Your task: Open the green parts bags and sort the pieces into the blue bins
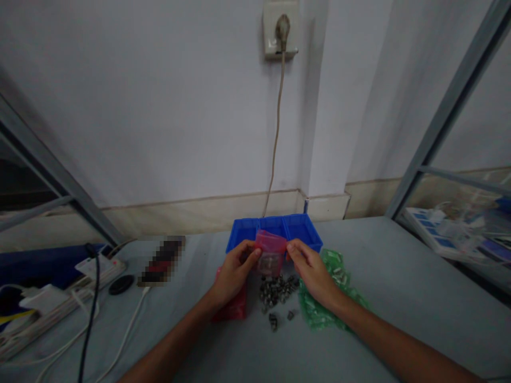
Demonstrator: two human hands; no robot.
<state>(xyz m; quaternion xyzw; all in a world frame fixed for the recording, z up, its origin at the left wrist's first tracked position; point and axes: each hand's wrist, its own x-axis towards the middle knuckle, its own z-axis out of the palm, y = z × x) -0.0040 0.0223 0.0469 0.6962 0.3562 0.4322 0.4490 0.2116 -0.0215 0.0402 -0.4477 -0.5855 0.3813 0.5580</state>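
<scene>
Between both hands is a small pink plastic bag [272, 243], raised above the table with something pale and clear inside its lower part. My left hand [235, 268] pinches its left edge, and my right hand [311, 267] pinches the right edge. Beneath the bag lies a pile of small metal parts [277, 290], too small to name; a few lie apart in front of it. Partly under my left hand is a red plastic bag [235, 307]. Green plastic bags [317, 311] with pale contents lie under and beside my right forearm. Behind the hands sits a blue divided tray [302, 229].
On the left lie a pixelated phone-like object [163, 260] with a white cable [130, 330], a round black disc [121, 285] and a power strip [59, 308]. A wall socket [280, 29] with a plugged cord is behind. Another power strip [429, 231] stands at right beyond the metal frame [433, 106].
</scene>
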